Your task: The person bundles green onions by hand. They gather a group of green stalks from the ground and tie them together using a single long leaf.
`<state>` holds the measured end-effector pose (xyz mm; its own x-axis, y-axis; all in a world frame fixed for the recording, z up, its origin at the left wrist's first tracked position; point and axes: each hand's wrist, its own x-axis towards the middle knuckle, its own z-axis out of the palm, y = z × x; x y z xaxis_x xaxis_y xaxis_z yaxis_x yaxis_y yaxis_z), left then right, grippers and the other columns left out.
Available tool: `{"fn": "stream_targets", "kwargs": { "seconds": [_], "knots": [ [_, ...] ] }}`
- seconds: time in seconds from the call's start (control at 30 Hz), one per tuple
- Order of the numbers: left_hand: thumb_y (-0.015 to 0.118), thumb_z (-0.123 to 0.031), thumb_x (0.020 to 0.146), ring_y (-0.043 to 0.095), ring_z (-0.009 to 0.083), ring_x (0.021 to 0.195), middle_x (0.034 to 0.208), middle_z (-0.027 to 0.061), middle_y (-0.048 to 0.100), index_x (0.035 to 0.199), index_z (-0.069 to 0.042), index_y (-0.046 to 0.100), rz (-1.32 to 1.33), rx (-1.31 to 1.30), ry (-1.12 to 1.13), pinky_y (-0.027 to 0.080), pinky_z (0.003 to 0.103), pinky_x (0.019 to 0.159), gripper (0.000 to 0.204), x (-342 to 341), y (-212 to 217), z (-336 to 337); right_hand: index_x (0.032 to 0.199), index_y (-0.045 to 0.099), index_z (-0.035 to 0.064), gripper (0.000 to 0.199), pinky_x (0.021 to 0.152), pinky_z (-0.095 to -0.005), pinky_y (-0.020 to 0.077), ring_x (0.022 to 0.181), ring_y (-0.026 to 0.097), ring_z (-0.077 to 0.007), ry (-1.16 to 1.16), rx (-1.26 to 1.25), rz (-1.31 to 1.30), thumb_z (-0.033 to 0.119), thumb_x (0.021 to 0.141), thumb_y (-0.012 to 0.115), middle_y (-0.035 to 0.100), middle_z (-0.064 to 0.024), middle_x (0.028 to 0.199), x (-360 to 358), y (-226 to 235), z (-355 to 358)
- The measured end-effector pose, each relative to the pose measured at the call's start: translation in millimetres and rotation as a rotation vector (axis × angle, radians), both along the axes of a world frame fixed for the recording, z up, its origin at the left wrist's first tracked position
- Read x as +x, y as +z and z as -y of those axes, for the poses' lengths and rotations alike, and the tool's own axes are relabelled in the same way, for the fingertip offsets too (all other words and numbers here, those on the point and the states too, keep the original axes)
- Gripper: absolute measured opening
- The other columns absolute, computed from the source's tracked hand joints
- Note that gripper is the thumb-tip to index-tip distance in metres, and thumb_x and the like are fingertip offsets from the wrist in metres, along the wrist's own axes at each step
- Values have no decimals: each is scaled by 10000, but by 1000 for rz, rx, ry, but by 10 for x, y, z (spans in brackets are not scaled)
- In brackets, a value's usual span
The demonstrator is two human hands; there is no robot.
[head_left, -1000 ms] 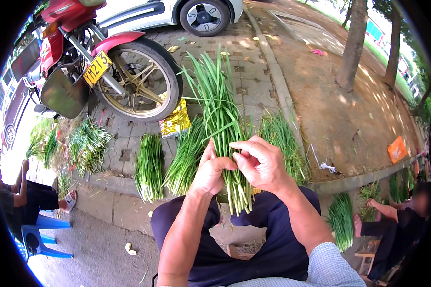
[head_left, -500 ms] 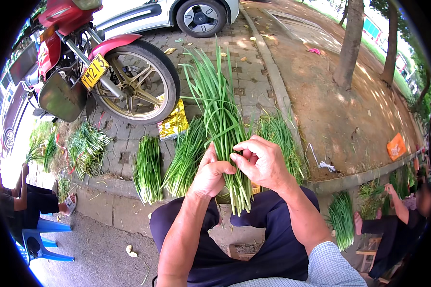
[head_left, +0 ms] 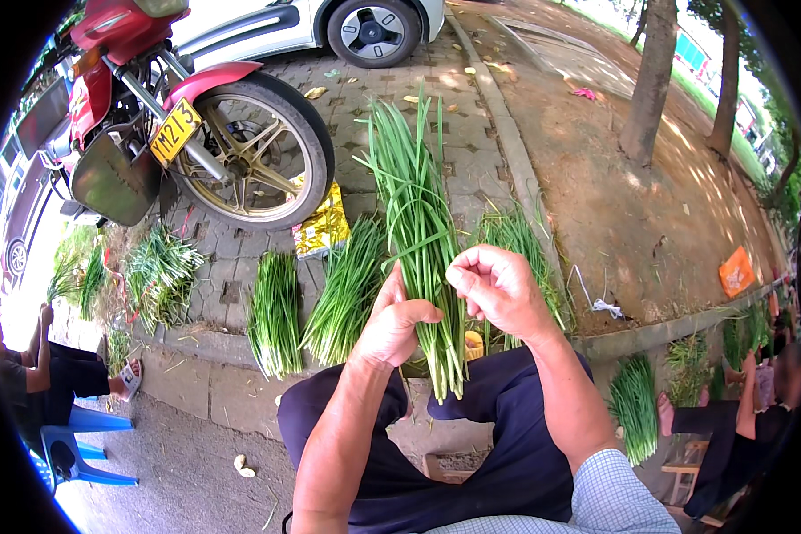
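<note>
My left hand is closed round a thick bunch of garlic chives, its thumb across the stalks. The pale stalk ends hang over my knees and the green leaves point away from me. Just right of the bunch, apart from it, my right hand is closed with thumb and fingertips together; anything between them is too small to make out. Two piles of garlic chives, one further left and one beside the held bunch, lie on the paving. Looser greens lie behind my right hand.
A red motorcycle stands at the far left, near a gold packet. Behind is a white car. A kerb crosses at the right. People sit on both sides, one by a blue stool, another near more chives.
My right hand has drawn back to the right, off the bunch. The leaf tips have swung slightly right in my left hand. The seated person at the right has shifted their arms.
</note>
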<state>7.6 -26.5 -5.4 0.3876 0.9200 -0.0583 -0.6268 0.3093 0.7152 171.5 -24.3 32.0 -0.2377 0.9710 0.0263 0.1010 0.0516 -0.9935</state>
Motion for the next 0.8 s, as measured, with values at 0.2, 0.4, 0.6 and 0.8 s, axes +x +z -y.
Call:
{"fn": "stream_targets", "kwargs": {
  "seconds": [0.2,0.4,0.6,0.8],
  "knots": [
    [497,162,617,607,195,925,1026,77,588,1170,-43,451,7,31,6,520,326,823,592,28,65,12,843,634,-11,169,474,-193,415,531,518,-32,-34,125,67,155,861,661,587,6,640,-11,-35,14],
    [525,188,624,604,180,943,1054,60,595,1208,-45,466,-79,-20,48,491,293,817,631,44,25,36,831,646,-7,117,500,-174,405,559,498,-6,-57,256,283,102,822,689,589,20,641,-55,-85,19],
    [498,189,605,614,200,911,1030,80,605,1200,-39,470,-8,-55,105,513,319,798,638,19,-85,-26,831,638,1,71,495,-185,411,560,512,-20,-133,266,235,64,821,669,605,11,664,-39,-84,8],
    [482,185,602,609,199,923,1045,75,598,1229,-50,451,-35,-26,103,507,317,804,670,57,19,41,844,640,2,56,490,-187,409,550,511,-24,-46,443,314,55,831,653,603,13,660,-72,-98,38]
  ]
}}
